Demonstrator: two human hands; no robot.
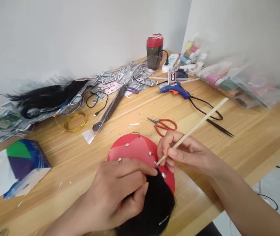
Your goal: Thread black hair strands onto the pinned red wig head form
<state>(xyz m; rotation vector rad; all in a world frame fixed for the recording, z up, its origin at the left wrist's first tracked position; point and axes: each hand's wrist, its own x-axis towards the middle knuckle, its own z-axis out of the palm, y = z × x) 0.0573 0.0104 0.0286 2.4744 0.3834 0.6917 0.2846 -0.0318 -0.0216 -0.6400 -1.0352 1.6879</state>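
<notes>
My right hand (179, 152) grips a pale wooden stick (201, 123), like a chopstick, its tip slanting down to a small silver stud. That stud is one of several on a round red piece (140, 147) with a lighter pink patch. My left hand (120, 193), fingers curled, holds down black hair-like material (154, 203) over the red piece's near part. Its index fingertip rests at the hair's upper edge, close to the stick's tip. What lies under the left palm is hidden. A white mark (163, 220) shows on the hair.
Red-handled scissors (164, 126), a blue glue gun (175, 90) and black tweezers (220, 127) lie beyond my hands. Gold wire (74, 123), playing cards (110, 86), a black hair bundle (51, 96) and a blue-green packet (28, 160) are leftward. A red-lidded cup (154, 52) stands behind.
</notes>
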